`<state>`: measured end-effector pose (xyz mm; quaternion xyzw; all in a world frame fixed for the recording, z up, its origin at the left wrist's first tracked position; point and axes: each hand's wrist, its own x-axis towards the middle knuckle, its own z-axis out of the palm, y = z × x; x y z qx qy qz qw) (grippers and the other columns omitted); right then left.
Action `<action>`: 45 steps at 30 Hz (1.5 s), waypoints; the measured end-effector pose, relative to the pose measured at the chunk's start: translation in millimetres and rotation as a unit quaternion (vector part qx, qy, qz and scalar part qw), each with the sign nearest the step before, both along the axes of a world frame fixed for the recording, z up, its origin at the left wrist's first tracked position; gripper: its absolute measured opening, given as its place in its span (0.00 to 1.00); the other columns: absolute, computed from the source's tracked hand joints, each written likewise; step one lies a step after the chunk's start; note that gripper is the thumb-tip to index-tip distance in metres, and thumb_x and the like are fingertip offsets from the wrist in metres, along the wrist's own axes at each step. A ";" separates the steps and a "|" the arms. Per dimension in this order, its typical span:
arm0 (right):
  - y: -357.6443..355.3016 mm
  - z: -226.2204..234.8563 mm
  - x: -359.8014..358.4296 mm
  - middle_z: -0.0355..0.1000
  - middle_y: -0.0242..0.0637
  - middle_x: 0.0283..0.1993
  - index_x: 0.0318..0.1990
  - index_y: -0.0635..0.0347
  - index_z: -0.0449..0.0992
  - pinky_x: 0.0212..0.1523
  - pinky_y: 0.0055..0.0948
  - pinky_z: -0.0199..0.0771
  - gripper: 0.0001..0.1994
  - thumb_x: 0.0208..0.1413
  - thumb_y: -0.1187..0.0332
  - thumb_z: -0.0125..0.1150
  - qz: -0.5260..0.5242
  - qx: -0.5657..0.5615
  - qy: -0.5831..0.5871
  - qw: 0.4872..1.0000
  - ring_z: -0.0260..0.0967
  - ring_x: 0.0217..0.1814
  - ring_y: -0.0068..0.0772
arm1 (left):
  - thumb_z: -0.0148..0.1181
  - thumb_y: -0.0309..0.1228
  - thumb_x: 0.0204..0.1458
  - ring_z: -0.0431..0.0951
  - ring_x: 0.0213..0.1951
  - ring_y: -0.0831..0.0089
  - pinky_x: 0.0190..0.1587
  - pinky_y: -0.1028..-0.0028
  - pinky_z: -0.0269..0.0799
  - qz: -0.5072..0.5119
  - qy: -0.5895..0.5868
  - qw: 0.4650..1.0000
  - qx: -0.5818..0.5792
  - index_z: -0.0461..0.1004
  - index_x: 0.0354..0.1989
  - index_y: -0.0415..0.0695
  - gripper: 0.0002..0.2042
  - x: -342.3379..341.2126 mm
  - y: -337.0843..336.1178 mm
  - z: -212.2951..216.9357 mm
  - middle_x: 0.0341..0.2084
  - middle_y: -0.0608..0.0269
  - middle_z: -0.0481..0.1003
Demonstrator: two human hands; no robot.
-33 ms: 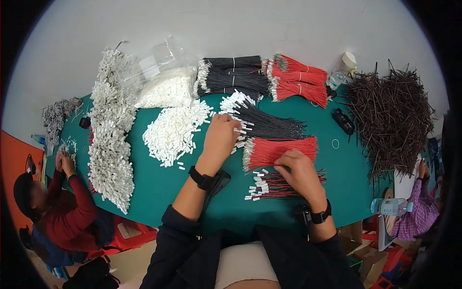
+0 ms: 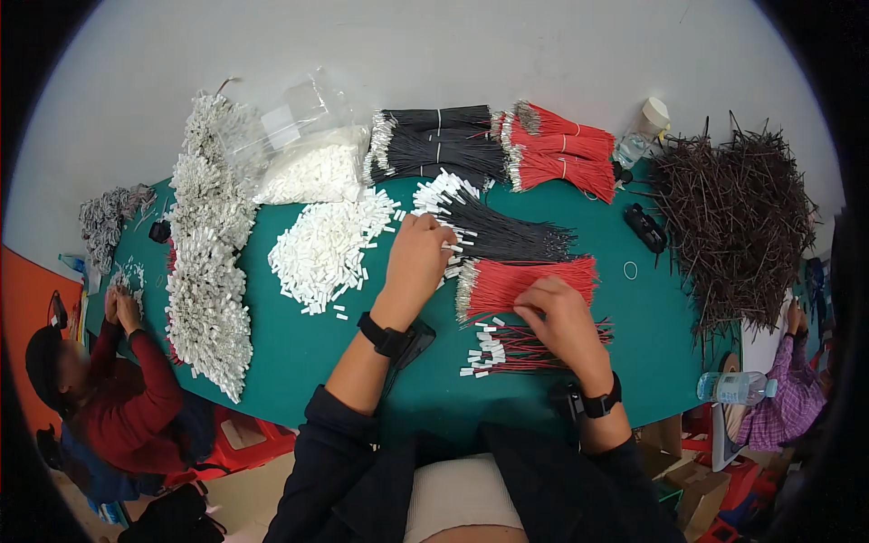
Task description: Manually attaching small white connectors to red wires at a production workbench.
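Observation:
My left hand [image 2: 418, 258] is closed, its fingertips beside the white-capped ends of a fan of black wires [image 2: 511, 231]. Whatever it grips, if anything, is hidden. Over a flat bundle of red wires [image 2: 489, 285] with bare metal ends at the left, my right hand [image 2: 563, 317] has its fingers curled together. I cannot make out what, if anything, lies in them. Nearest to me, below that bundle, several red wires with white sleeves [image 2: 491, 348] lie loosely side by side. A heap of small white sleeves [image 2: 321, 253] spreads left of my left hand.
Tied black bundles [image 2: 439, 145] and red bundles [image 2: 566, 149] lie at the back beside a clear bag of white sleeves [image 2: 317, 167]. A long white-ended pile [image 2: 208, 299] stands left, a dark brown wire pile [image 2: 733, 226] right. A bottle [image 2: 735, 388] lies at the right edge. Co-workers sit both sides.
My right hand has shifted very slightly up over the red wires. My left hand has barely moved. The wires and the heap look the same.

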<state>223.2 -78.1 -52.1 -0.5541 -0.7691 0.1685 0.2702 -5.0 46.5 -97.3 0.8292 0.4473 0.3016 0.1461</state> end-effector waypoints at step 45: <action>34.7 -34.9 -21.3 0.79 0.44 0.34 0.33 0.65 0.80 0.38 0.41 0.77 0.04 0.50 0.76 0.68 -0.018 0.081 0.102 0.991 0.77 0.36 0.49 | 0.63 0.24 0.60 0.80 0.35 0.78 0.42 0.77 0.75 -0.125 -0.424 0.812 -0.381 0.82 0.46 0.34 0.09 -20.5 -18.3 74.9 0.33 0.59 0.83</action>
